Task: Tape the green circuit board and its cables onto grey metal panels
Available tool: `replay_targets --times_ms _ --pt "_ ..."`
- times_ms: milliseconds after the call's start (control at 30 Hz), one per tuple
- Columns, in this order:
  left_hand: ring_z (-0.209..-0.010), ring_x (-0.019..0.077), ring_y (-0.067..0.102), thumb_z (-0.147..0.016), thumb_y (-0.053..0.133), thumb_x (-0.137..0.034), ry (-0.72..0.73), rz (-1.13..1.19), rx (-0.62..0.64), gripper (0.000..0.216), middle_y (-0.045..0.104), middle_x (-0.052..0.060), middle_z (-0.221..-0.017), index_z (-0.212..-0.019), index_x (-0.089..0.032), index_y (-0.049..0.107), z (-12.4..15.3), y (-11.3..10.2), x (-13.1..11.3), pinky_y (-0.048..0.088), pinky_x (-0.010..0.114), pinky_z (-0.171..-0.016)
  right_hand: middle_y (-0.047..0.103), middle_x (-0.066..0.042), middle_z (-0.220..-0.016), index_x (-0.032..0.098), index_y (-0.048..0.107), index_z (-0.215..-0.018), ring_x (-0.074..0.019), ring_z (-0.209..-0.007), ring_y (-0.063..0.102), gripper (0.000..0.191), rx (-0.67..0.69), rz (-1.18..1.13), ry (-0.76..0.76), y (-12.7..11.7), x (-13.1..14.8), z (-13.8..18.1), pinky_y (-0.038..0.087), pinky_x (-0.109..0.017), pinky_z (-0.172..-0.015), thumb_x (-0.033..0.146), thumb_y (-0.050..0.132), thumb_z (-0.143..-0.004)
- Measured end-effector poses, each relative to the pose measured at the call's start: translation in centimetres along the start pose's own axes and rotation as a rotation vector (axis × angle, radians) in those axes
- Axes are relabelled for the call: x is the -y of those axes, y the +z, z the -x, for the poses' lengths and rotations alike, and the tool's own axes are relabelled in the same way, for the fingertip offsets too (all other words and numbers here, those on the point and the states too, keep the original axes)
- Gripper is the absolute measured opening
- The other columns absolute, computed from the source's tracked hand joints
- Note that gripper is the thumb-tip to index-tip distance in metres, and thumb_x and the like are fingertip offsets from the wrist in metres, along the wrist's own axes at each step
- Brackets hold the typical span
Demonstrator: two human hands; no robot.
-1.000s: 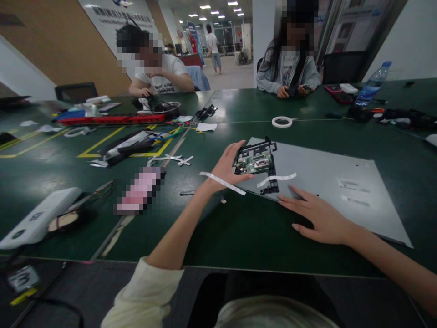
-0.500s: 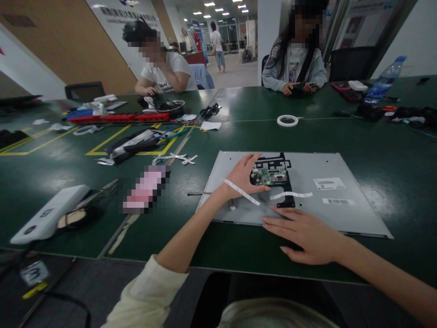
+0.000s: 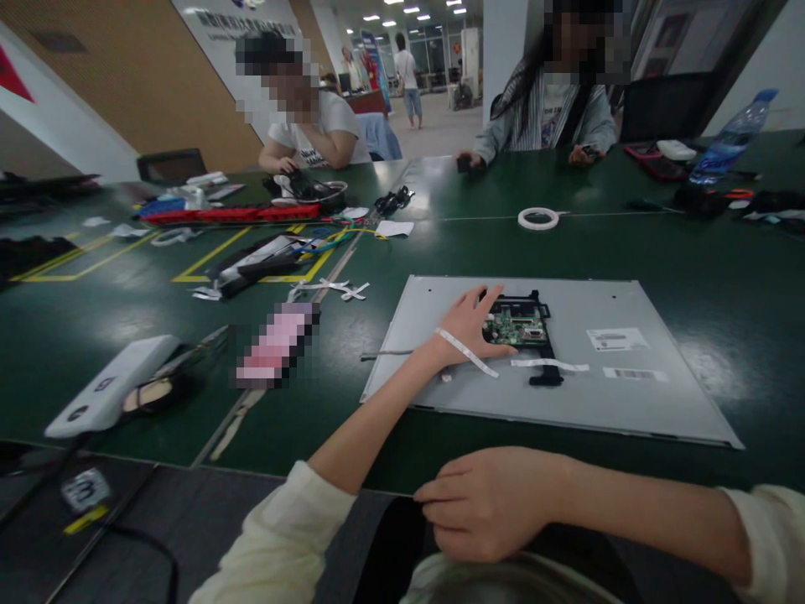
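Observation:
My left hand [image 3: 470,323] lies on the back of a flat grey display panel [image 3: 584,390], with thumb and fingers spread around the left side of a green circuit board [image 3: 519,327]. The board sits within a black bracket [image 3: 546,356]. A white tape strip [image 3: 466,352] crosses my left wrist. Another tape strip [image 3: 547,365] lies over the lower part of the bracket. My right hand [image 3: 484,503] is off the panel, over the table's near edge by my body. Its fingers are curled in, and nothing shows in them.
Left of the panel are a phone-like pink object [image 3: 277,344], a white power bank [image 3: 113,386] and cut tape pieces [image 3: 340,289]. Beyond the panel lies a tape roll [image 3: 538,219]. A water bottle [image 3: 733,138] stands at far right. Two people sit opposite.
My right hand has left the panel's near edge, drawn back toward my body and curled its fingers. My left hand stays beside the board. The person across at right has moved their hands apart.

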State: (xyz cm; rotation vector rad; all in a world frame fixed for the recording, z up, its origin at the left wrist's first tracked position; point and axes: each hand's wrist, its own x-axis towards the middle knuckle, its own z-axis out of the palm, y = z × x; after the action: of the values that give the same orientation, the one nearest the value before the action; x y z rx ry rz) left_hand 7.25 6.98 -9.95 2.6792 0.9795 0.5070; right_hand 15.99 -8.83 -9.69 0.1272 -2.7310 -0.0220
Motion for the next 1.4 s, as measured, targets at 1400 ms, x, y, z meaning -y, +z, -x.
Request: replay_targets --times_ms 1400 --pt "-0.139 0.0321 0.020 -0.069 0.054 -0.071 -0.033 0.059 0.126 0.099 0.018 0.014 -0.153 -0.146 -0.022 0.014 -0.7 0.0 0.0 0.011 0.057 -0.112 0.066 -0.006 -0.093 0.014 0.065 -0.082 -0.0201 -0.120 0.044 0.020 0.035 -0.303 0.043 1.9 -2.2 -1.1 0.029 -0.036 -0.100 0.016 0.046 -0.086"
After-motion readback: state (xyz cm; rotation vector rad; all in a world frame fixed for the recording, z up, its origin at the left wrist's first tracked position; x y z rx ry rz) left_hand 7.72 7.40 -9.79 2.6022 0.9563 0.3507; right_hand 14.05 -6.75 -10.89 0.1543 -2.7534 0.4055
